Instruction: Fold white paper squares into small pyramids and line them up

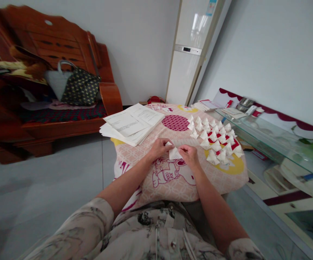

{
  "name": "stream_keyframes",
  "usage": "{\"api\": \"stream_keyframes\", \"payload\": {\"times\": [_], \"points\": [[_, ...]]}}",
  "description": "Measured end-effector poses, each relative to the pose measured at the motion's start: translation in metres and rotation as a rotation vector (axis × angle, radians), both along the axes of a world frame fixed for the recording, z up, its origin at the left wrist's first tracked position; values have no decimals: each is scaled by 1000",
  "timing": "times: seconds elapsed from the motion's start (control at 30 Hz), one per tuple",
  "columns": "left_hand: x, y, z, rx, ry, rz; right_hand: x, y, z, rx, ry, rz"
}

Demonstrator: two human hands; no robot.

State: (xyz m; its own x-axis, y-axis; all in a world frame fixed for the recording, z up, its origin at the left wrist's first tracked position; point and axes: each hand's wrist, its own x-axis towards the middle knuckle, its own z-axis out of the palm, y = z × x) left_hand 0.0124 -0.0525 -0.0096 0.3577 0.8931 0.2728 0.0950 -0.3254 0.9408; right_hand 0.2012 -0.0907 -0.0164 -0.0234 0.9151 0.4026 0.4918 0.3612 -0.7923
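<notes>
A small piece of folded white paper (174, 154) is held between my two hands above the cloth-covered table (142, 177). My left hand (160, 148) pinches its upper left corner, fingers closed. On the other side, my right hand (189, 155) grips the right edge between thumb and fingers. To the right of my hands, several small pointed folded-paper pieces (215, 147) stand in rows on the table. A stack of printed paper sheets (133, 124) lies at the table's far left.
A glass-topped cabinet (270, 144) with assorted items runs along the right. A wooden bench (64, 39) at the left carries a dark patterned bag (81, 86). A tall white appliance (185, 68) stands in the far corner. Grey tiled floor (77, 180) lies left of the table.
</notes>
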Motion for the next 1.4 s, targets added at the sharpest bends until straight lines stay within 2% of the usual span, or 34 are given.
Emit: {"api": "stream_keyframes", "payload": {"times": [0.17, 0.4, 0.53, 0.83, 1.03, 1.3, 1.4], "points": [[1, -1, 0, -7, 16, 8, -7, 1, 1, -16, -26, 23], [-6, 9, -4, -44, -156, 79, 1, -2, 4, -108, 103, 52], [-9, 11, -4, -74, -204, 165, 6, -4, 4, -152, 171, 1], [-13, 10, -1, -90, -286, 217, 11, 2, -5, -113, 391, -135], [-14, 7, 1, -77, -314, 228, 7, -1, -2, -64, 294, -98], [-13, 10, -2, -59, -302, 176, 3, -2, -3, -174, 384, -32], [-12, 11, -4, -115, -295, 124, 4, 0, -6, -170, 413, -35]]}}
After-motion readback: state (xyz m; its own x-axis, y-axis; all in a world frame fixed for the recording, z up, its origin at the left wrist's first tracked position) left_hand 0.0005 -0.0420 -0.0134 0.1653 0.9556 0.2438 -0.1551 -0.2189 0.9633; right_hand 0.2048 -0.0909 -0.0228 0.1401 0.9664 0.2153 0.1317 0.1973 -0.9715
